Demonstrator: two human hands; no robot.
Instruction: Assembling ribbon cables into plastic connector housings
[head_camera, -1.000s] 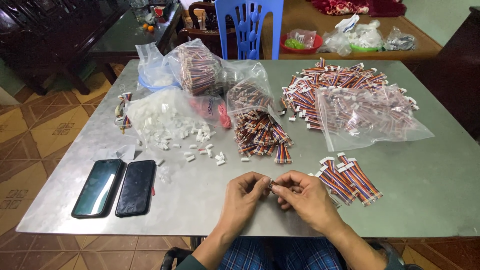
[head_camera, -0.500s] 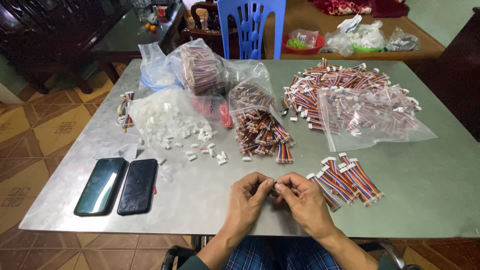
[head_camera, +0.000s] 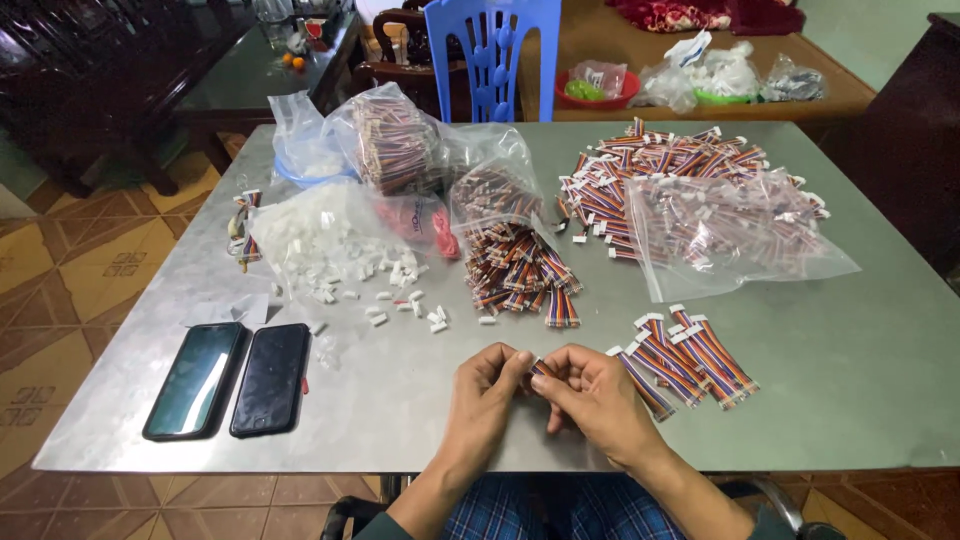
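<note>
Both hands meet low on the grey metal table, close to the person's body. The left hand and the right hand are curled nearly closed, and their fingertips pinch one short striped ribbon cable between them. Only a small bit of the cable shows, so I cannot tell if a plug is already on its end.

It looks like the step of fitting a small plug onto a cable end. That calls for lining the tiny parts up straight and pushing gently.

At about 3 o'clock from the hands lies a small row of striped cables with white ends. At 12 o'clock sits a loose heap of striped cables. At 11 o'clock little white plastic plugs are scattered from a clear bag of white plugs. At 1 o'clock a clear plastic bag lies over a big spread of cables with white ends. At 9 o'clock two dark phones lie side by side.
</note>
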